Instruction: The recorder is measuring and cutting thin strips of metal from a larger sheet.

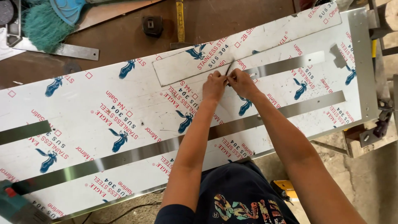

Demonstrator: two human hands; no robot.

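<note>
Both hands meet near the upper middle of the large steel sheet covered in white protective film printed in red and blue [124, 124], which lies slanted across the brown workbench [124, 37]; left hand [214, 85] and right hand [241, 82] are touching or nearly so, fingers pinched shut on a thin dark sliver [229, 68] that rises between them; whether it is a film edge or a small tool, cannot tell; the pinch sits at the left end of a short bare shiny metal strip [286, 64] where film is already off; just above lies a loose long film-covered plate [248, 45]; nearer the body a long bare metal band [166, 147] runs most of the sheet's length; another short bare patch [23, 132] at the far left edge; yellow-handled hammer [180, 20], teal brush [41, 23] and flat steel ruler [62, 50] rest on the bench beyond the sheet; green power tool [14, 205] at bottom left corner.
</note>
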